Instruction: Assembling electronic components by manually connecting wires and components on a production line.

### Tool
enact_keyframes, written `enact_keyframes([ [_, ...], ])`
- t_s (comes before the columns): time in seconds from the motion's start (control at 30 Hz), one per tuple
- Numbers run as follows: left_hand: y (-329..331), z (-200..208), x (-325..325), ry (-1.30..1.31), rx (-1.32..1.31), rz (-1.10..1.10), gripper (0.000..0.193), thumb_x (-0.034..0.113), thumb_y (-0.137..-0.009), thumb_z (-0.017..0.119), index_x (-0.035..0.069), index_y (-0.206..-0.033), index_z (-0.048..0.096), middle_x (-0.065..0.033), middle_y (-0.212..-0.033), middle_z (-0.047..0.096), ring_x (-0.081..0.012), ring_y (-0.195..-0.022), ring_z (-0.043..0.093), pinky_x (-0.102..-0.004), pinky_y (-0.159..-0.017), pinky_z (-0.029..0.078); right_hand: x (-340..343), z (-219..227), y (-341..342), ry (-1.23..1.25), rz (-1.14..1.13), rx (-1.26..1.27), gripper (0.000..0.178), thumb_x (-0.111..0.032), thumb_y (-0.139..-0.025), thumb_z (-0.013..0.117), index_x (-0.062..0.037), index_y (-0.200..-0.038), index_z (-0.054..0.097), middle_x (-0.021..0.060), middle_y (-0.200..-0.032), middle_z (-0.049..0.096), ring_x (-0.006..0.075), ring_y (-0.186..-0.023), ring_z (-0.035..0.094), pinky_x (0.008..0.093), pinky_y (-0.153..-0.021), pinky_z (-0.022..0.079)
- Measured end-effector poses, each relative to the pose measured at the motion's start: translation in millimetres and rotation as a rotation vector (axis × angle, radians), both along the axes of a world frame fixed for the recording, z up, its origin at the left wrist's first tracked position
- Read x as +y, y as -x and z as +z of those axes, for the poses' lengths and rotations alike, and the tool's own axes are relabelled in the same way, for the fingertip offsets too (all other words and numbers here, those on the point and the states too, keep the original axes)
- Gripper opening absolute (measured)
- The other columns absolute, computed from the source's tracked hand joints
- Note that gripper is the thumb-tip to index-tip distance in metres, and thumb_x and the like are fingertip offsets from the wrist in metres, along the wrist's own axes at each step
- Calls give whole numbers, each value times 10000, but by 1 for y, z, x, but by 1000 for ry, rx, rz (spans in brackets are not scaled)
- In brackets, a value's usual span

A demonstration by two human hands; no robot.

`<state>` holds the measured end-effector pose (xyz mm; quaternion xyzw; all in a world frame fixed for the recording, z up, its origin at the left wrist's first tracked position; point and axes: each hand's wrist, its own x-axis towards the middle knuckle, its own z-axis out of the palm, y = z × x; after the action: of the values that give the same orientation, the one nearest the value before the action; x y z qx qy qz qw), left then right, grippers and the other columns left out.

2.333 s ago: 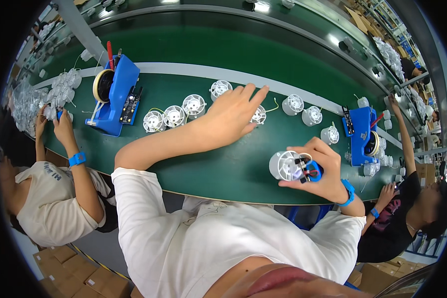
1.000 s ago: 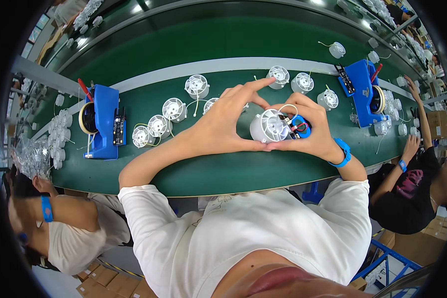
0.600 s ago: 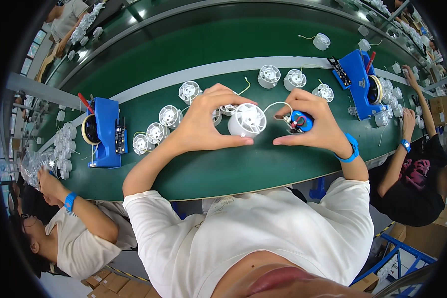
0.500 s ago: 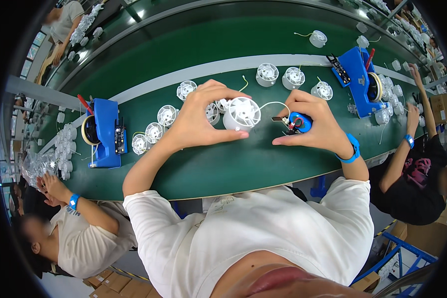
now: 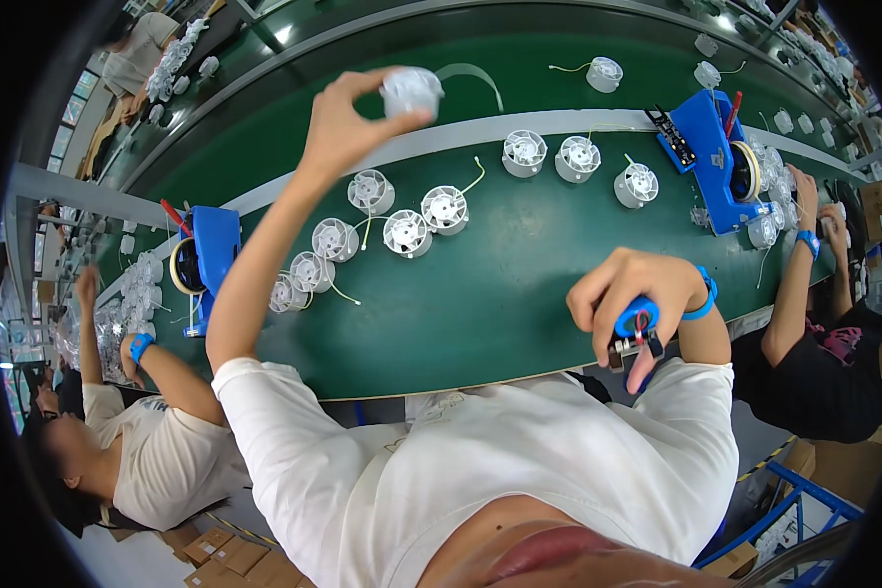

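Note:
My left hand [image 5: 343, 127] is raised toward the far side, thumb and fingers closed round a round white fan unit [image 5: 412, 93], slightly smeared by motion. Its pale cable [image 5: 475, 76] trails to the right over the green conveyor belt [image 5: 539, 59]. Close to the table's near edge, my right hand [image 5: 647, 279] grips a blue cylindrical battery [image 5: 640, 314] with red and black wires and a small metal-and-black connector end. Between my hands, white fan units [image 5: 445, 209] stand on the green tabletop [image 5: 480, 314], some with cables sticking out; several more [image 5: 335, 238] stand below my left forearm.
Blue tape dispensers stand at left [image 5: 216, 260] and right [image 5: 706, 157]. A pale rail [image 5: 568, 122] divides the table from the belt, where another fan unit [image 5: 605, 74] sits. Co-workers sit on both sides, one with a hand [image 5: 804, 191] near stacked fan units.
My left hand has carried the fan unit up and left, over the belt. My right hand has drawn the battery back toward me and turned it; the fan's cable is now apart from it.

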<state>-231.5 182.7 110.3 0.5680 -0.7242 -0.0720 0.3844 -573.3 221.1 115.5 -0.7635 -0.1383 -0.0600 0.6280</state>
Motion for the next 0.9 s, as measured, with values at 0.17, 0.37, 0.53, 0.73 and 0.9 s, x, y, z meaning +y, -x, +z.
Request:
enact_keyframes([
  [0.17,-42,-57,-102,-225,183,200,626,376,-628,826,34,-1115,637,-150,-1044,683,-238,-975,658,-329,-879,499,-7,-8,-2,30,-225,50,295,-198,-590,899,-45,-775,728,31,-760,548,151,-614,540,257,-521,411],
  [0.37,-56,-116,-197,-84,86,236,626,319,-637,824,17,-1133,591,-161,-1065,668,-278,-942,657,-360,-863,512,-5,-14,-2,66,-360,160,292,-179,-598,892,-40,-798,730,29,-764,551,138,-614,542,251,-525,414],
  [0.53,-110,-156,-241,478,-66,588,461,278,-694,776,42,-1053,610,-167,-1041,661,-334,-912,649,-411,-819,522,-2,-12,-11,91,-326,153,283,-175,-614,887,-39,-805,730,30,-769,557,139,-611,544,250,-530,421],
  [0.73,-54,-132,-224,-42,97,772,262,266,-768,704,56,-906,630,-157,-933,676,-350,-872,656,-437,-769,525,0,-22,-4,120,-369,140,283,-187,-637,880,-32,-816,726,32,-779,568,144,-620,557,255,-541,432],
  [0.9,13,-110,-180,-14,135,91,302,353,-826,679,55,-867,656,-125,-819,684,-255,-791,665,-368,-742,513,5,-19,-9,126,-329,184,282,-191,-651,873,-21,-815,719,34,-784,574,147,-639,569,262,-556,440],
])
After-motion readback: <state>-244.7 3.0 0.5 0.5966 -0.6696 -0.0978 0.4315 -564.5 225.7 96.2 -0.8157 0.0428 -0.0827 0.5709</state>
